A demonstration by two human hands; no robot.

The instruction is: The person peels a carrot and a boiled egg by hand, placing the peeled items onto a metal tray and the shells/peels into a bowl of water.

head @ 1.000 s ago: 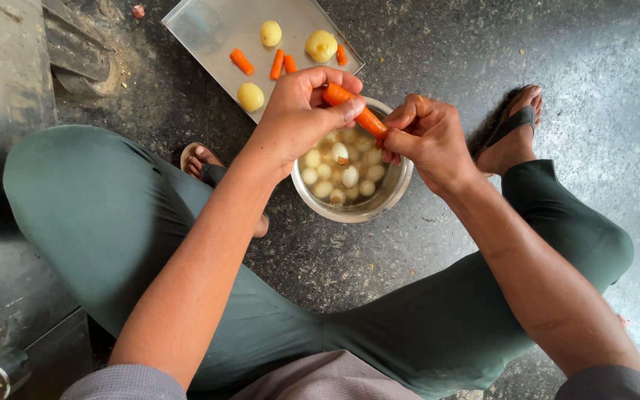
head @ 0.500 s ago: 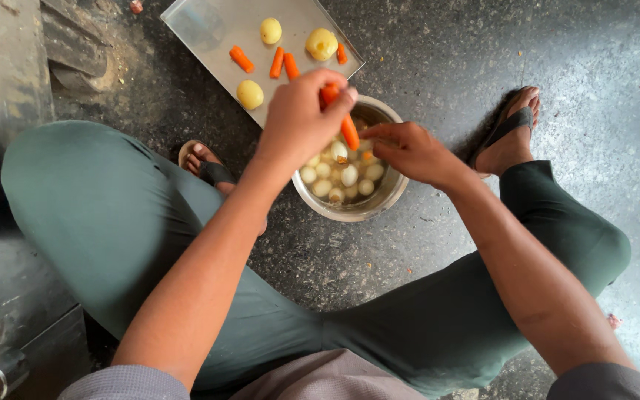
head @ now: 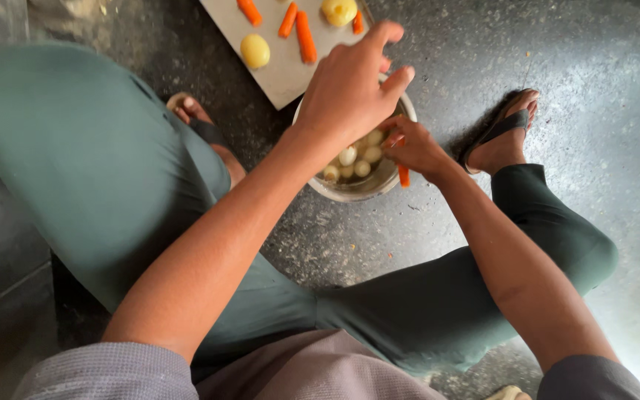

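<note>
both hands over steel bowl (head: 379,185): l hand (head: 350,92) fingers spread, r hand (head: 412,148) pinching carrot piece (head: 404,175)

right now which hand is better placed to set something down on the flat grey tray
Left, likely. The left hand hovers over the round steel bowl with its fingers reaching the edge of the flat grey tray. The right hand sits lower at the bowl's rim, gripping an orange carrot piece.

bowl (head: 350,194): mostly hidden by left hand (head: 350,92) | tray (head: 283,70): cut by top edge
</note>
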